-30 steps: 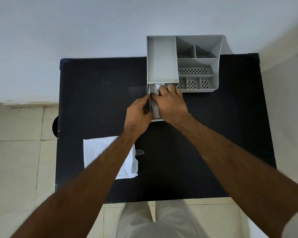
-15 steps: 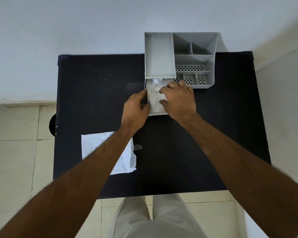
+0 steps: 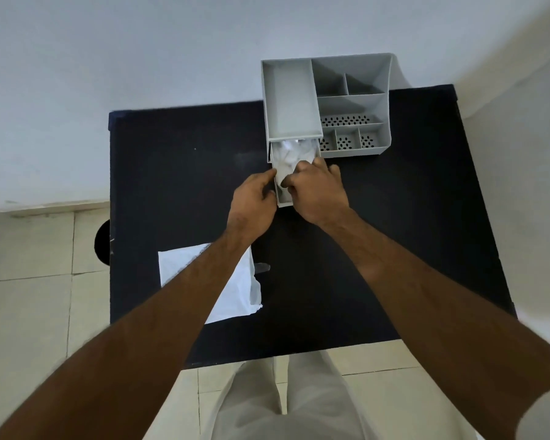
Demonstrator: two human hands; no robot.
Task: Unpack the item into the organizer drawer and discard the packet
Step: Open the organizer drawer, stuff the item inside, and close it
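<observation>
1. My right hand (image 3: 318, 192) pinches the crumpled white item (image 3: 291, 157) lying in the pulled-out grey plastic organizer drawer (image 3: 283, 201)
2. My left hand (image 3: 251, 198) grips the drawer's left wall
3. The flat white packet (image 3: 235, 287) lies on the black table (image 3: 394, 233)

Black table (image 3: 178, 173) against pale wall (image 3: 140, 52); floor (image 3: 26, 300) seemingly tiled.

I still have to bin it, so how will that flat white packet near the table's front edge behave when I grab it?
The flat white plastic packet probably flops: it lies thin and wrinkled on the black table. It looks empty, so likely very light. Its ragged right edge suggests thin film, easily crumpled.
</observation>
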